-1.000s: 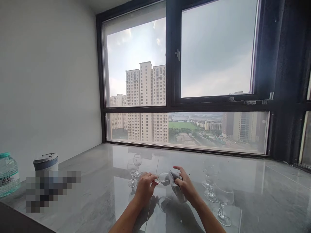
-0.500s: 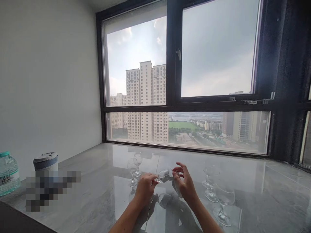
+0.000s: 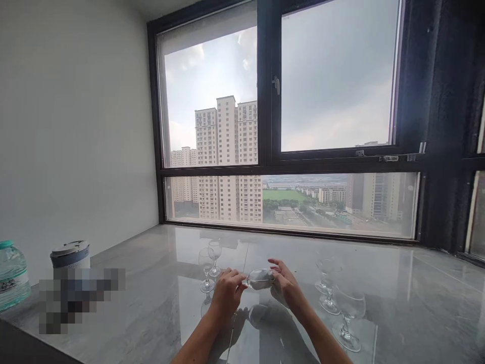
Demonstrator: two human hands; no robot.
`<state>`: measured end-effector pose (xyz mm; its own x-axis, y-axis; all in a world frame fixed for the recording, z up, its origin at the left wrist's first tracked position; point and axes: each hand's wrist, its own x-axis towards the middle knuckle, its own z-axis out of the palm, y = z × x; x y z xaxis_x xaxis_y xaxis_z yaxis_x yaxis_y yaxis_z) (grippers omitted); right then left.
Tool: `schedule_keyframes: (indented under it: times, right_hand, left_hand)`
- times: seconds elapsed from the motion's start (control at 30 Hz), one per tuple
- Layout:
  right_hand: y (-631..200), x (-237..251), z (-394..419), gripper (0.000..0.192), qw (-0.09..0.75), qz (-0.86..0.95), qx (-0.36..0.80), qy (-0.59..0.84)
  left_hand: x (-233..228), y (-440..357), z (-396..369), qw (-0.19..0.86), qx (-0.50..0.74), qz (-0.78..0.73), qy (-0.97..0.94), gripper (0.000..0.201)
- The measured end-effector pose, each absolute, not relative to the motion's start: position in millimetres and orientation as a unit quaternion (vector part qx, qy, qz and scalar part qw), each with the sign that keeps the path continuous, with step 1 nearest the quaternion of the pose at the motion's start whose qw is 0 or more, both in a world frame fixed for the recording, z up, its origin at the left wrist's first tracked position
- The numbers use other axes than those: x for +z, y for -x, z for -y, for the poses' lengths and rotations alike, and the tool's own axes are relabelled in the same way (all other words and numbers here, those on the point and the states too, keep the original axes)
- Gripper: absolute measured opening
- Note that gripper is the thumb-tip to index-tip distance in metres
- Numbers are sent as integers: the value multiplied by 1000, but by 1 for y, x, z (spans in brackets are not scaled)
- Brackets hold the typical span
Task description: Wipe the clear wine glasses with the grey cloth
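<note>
Above the counter, a small clear stemmed wine glass (image 3: pixel 259 278) lies sideways between my hands. My left hand (image 3: pixel 228 289) pinches its stem and foot end, fingers closed. At the rim end, my right hand (image 3: pixel 287 284) is curled around a greyish cloth (image 3: pixel 279 294) that hangs below the fingers; part of it appears pushed into the bowl. Just left of my left hand stand two upright wine glasses, a nearer one (image 3: pixel 206 270) and a farther one (image 3: pixel 214 257). To the right of my right hand are three more upright glasses, the nearest (image 3: pixel 349 318) being the clearest.
A glossy grey counter (image 3: pixel 144 303) runs up to a dark-framed window (image 3: pixel 288 164). At the left are a bottle with a green cap (image 3: pixel 12 275), a lidded cup (image 3: pixel 70 258) and a blurred-out patch. A pale wall (image 3: pixel 79 126) rises on the left.
My right hand has moved slightly left and down, closer over the glass's rim, and its fingers have turned. The glass now lies more level. My left hand stays on the stem.
</note>
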<state>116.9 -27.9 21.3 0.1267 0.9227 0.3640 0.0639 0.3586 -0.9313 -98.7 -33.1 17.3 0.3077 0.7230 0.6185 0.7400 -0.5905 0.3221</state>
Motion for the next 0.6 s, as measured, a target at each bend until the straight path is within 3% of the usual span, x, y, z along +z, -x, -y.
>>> schedule_keyframes:
  times: [0.13, 0.27, 0.33, 0.47, 0.6]
  right_hand:
    - [-115, 20, 28, 53, 611, 542, 377, 437]
    - [-118, 24, 32, 70, 642, 495, 291, 509]
    - [-119, 24, 32, 76, 615, 476, 305, 550]
    - [-116, 23, 33, 71, 525, 465, 414, 580]
    - [-114, 26, 39, 64, 551, 488, 387, 555]
  left_hand:
    - [19, 97, 35, 6, -370, 443, 816, 20]
    - [19, 96, 36, -1, -384, 447, 808, 16]
    - [19, 97, 35, -2, -388, 448, 805, 18]
    - [17, 98, 32, -4, -390, 451, 803, 20]
    - [17, 97, 33, -32, -382, 445, 809, 18]
